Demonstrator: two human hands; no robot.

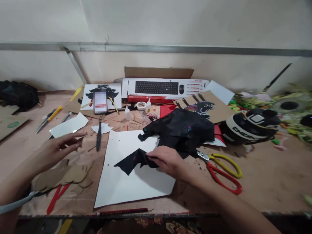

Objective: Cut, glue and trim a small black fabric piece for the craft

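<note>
While pinched, black cutout [131,161] — jagged, matte, pointed

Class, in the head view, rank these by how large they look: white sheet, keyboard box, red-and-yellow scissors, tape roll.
1. white sheet, though it lies nearest the camera
2. keyboard box
3. red-and-yellow scissors
4. tape roll

- Left hand [57,150]: open and empty, palm turned inward, fingers [76,136] extended and loosely spread, pointing to the right; it is held at the left of the view.
- Left forearm: bare, entering from the lower left edge and angled up and to the right.
- Right hand [168,161]: knuckles up, fingers curled leftward in a pinch, thumb tucked beneath.
- Right forearm: bare, entering from the lower right corner and running diagonally up-left.
</note>
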